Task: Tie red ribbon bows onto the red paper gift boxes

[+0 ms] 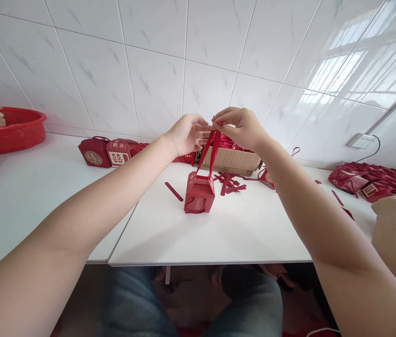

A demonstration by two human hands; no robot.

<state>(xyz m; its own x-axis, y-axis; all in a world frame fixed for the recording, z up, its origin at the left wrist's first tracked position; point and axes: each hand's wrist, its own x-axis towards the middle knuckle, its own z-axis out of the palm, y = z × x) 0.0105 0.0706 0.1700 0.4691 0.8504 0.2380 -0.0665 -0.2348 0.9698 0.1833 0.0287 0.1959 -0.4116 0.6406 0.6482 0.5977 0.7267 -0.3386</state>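
Observation:
A small red gift box (198,199) stands upright on the white table in front of me. A red ribbon (215,154) rises from its top in two strands that meet above it. My right hand (238,124) pinches the ribbon where the strands come together. Close by on the left, my left hand (191,133) has its fingers stretched out and apart beside the ribbon's upper end. Whether those fingers touch the ribbon I cannot tell. Flat red strips (229,183) lie in a loose heap behind the box, and a single strip (174,191) lies to its left.
An open cardboard box (233,160) of red pieces stands against the tiled wall. Finished-looking red boxes (94,152) line the wall on the left, near a red basin (18,131) and another person's hand. More red boxes (377,180) and a co-worker's hand (392,208) are on the right.

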